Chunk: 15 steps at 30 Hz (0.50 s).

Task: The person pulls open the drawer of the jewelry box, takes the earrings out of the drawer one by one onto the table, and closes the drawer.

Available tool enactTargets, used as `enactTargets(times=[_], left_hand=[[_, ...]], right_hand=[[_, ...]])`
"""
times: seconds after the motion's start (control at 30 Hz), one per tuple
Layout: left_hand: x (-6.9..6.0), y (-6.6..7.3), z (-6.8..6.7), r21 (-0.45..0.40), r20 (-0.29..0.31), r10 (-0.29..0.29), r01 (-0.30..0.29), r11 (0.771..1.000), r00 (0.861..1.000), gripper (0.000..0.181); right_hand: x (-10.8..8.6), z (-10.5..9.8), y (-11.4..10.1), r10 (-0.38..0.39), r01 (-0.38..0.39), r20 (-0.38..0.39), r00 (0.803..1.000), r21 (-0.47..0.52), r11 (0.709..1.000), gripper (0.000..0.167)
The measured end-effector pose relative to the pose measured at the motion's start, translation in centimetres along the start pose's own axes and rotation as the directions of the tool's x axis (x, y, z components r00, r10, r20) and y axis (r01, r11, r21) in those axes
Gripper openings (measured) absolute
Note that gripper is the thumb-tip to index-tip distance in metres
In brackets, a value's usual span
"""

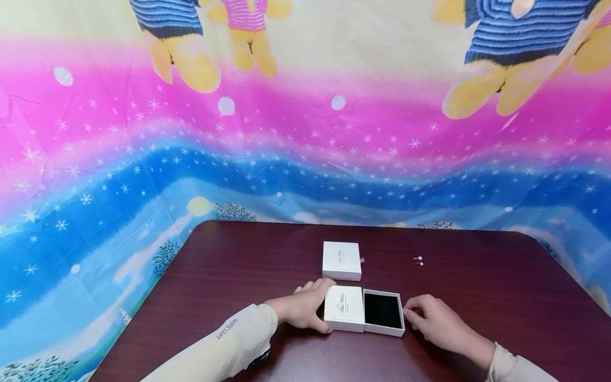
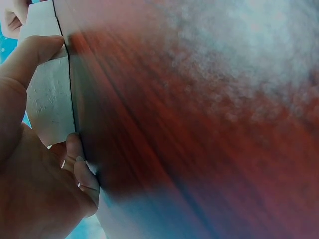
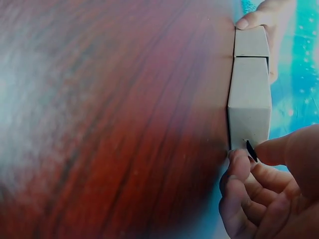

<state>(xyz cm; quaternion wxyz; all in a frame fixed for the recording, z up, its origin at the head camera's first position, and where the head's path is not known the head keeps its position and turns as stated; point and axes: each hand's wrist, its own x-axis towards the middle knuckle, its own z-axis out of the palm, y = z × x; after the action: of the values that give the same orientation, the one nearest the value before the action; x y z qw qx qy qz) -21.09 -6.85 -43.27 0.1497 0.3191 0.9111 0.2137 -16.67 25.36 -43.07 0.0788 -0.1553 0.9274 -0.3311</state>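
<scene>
A white drawer-style gift box stands low on the table, its sleeve (image 1: 345,306) printed with small script. To the right of the sleeve its drawer (image 1: 384,330) is pulled out, showing a black pad (image 1: 383,311). My left hand (image 1: 303,309) grips the sleeve at its left end, thumb along the near side and fingers at the far side. At the drawer's right end, my right hand (image 1: 438,322) pinches a small dark pull tab (image 3: 251,151) between thumb and forefinger. In the left wrist view the sleeve's near side (image 2: 50,99) fills the grip.
Behind the open box a second white box (image 1: 341,259) lies closed, with a small tab on its right side. Two small pearl-headed pins (image 1: 419,260), perhaps earrings, lie to the right. The dark red wooden table (image 1: 267,254) meets a printed cloth (image 1: 305,132) at the back.
</scene>
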Motion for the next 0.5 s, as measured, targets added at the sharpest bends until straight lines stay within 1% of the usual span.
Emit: enactTargets(times=[0.13, 0.33, 0.5], left_hand=[[-0.08, 0.05, -0.04, -0.003, 0.000, 0.001, -0.001, 1.000, 1.000, 0.086], [-0.13, 0.08, -0.07, 0.005, -0.002, -0.001, 0.001, 1.000, 1.000, 0.085], [-0.09, 0.06, -0.03, 0.005, 0.000, -0.004, 0.004, 1.000, 1.000, 0.085]], right_hand=[[0.17, 0.07, 0.38, -0.042, 0.040, 0.032, 0.999, 0.073, 0.997, 0.019], [0.45, 0.08, 0.74, -0.107, 0.100, 0.043, 0.993, 0.148, 0.984, 0.020], [0.58, 0.08, 0.79, -0.123, 0.112, 0.044, 0.991, 0.188, 0.976, 0.020]])
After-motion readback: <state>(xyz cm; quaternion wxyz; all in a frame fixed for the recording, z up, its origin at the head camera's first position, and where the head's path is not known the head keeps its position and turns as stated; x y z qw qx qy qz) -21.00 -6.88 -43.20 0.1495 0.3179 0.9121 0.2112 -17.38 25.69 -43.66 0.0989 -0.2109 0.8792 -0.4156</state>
